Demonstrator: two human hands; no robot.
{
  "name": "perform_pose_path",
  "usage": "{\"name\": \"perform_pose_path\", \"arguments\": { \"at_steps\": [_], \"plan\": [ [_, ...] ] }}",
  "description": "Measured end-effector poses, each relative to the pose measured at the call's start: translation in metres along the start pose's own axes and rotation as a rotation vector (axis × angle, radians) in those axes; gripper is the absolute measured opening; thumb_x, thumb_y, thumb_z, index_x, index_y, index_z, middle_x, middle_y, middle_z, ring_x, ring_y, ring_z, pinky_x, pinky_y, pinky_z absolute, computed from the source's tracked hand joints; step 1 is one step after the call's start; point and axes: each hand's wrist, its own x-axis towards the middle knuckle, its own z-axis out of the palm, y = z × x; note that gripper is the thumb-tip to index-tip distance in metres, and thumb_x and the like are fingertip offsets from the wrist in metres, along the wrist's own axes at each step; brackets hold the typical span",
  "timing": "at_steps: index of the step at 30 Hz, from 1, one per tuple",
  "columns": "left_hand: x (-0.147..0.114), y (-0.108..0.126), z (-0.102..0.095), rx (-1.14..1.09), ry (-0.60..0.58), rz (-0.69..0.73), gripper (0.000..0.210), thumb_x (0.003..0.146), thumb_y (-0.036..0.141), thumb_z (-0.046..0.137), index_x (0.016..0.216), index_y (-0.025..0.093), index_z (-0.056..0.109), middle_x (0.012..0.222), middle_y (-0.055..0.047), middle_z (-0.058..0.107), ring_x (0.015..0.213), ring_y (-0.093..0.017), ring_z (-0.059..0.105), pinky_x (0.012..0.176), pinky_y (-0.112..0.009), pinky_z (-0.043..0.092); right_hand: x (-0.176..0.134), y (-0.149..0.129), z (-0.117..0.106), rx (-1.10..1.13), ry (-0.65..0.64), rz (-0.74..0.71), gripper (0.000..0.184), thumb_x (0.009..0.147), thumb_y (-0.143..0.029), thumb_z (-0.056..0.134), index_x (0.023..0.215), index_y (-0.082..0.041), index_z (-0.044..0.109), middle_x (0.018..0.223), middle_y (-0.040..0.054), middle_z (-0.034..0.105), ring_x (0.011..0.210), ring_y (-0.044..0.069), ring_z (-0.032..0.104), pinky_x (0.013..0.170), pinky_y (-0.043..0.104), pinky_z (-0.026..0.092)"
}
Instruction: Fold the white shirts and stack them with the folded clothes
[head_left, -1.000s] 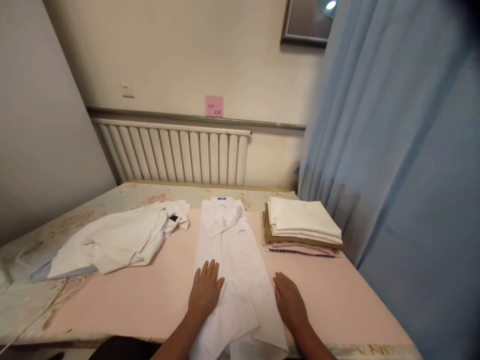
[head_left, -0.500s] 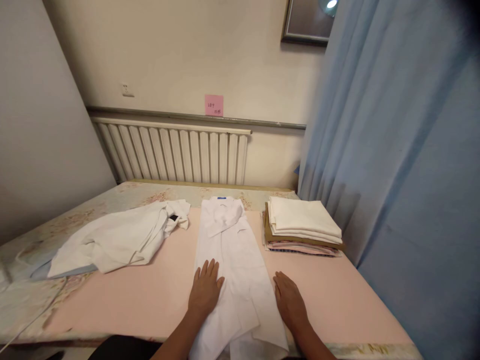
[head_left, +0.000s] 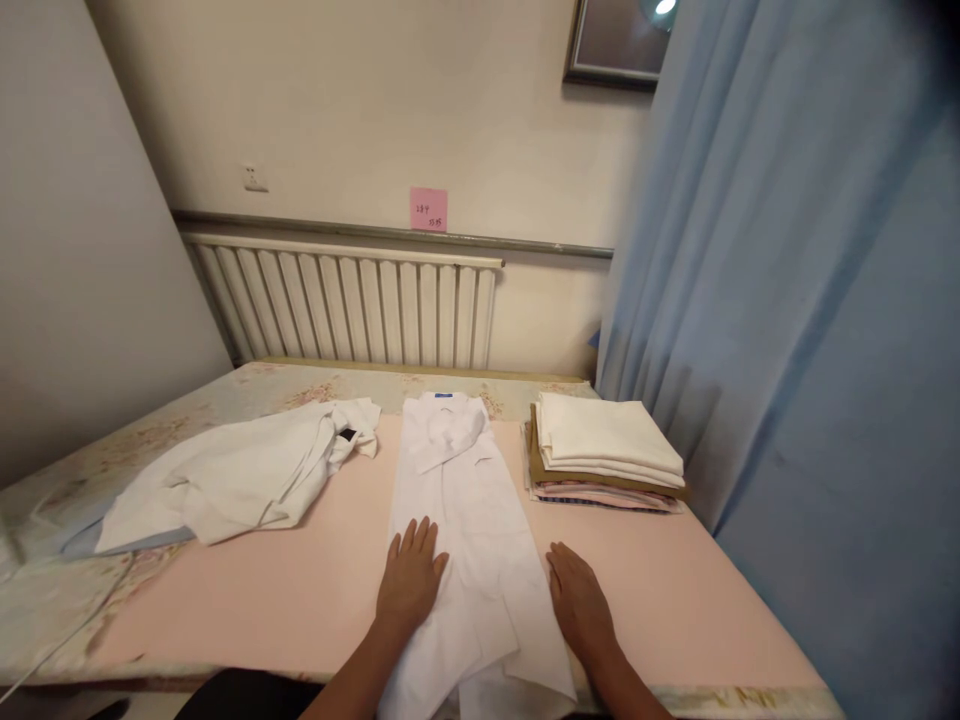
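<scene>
A white shirt (head_left: pixel 487 540) lies lengthwise in front of me, its sides folded in to make a long narrow strip. Its collar, with a blue label, points away from me, and the lower end reaches the near edge. My left hand (head_left: pixel 411 572) rests flat on the shirt's left side, fingers stretched out. On the other side, my right hand (head_left: pixel 579 598) lies along the shirt's right edge with its fingers extended and close together. Neither hand grips the cloth.
A pink cloth (head_left: pixel 300 590) covers much of the flower-patterned table (head_left: pixel 262 385). At left lies a crumpled white garment (head_left: pixel 232 470); at right stands a stack of folded clothes (head_left: pixel 607 440). A blue curtain (head_left: pixel 750 300) hangs along the right side, and a radiator (head_left: pixel 345 300) stands behind.
</scene>
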Motion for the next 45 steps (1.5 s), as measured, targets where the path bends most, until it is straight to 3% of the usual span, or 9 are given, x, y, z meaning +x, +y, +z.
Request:
{"name": "perform_pose_path", "arguments": {
  "at_steps": [45],
  "plan": [
    [-0.0018,-0.0014,0.0033,-0.013,0.072,0.019,0.052,0.095,0.043,0.03,0.138,0.019,0.047,0.146,-0.008,0.044,0.138,-0.029,0.033,0.11,-0.05,0.028,0.0014,-0.0018,-0.0032,-0.012,0.015,-0.016,0.03,0.092,-0.02,0.044,0.113,-0.017,0.064,0.118,0.0106,0.066,0.112,0.024,0.059,0.097,0.043,0.049]
  ]
}}
